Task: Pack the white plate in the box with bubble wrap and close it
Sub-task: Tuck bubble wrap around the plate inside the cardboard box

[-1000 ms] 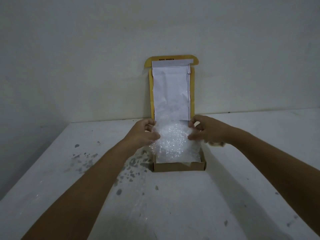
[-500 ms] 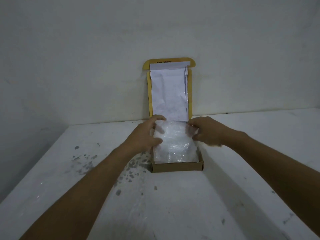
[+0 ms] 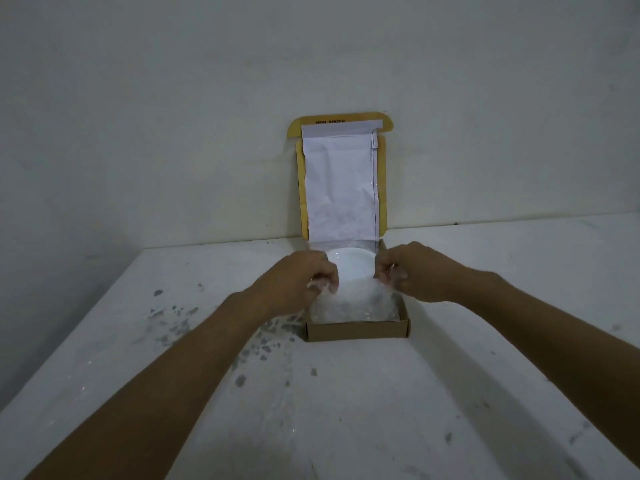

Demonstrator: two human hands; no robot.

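A small brown cardboard box point(image 3: 356, 331) sits on the white table, its lid point(image 3: 341, 178) standing upright against the wall with white paper taped inside. The white plate point(image 3: 351, 268) lies in the box, its far half bare. Clear bubble wrap point(image 3: 353, 304) covers the near half. My left hand point(image 3: 298, 282) pinches the wrap's left edge and my right hand point(image 3: 410, 271) pinches its right edge, both just above the box.
The white table point(image 3: 346, 393) carries grey paint specks left of the box. A plain wall point(image 3: 173, 116) rises right behind the box, and the table's left edge drops off toward a dark gap.
The bubble wrap lay over the whole box half a second ago. Both hands have pulled its far edge back toward me, baring the far half of the plate.
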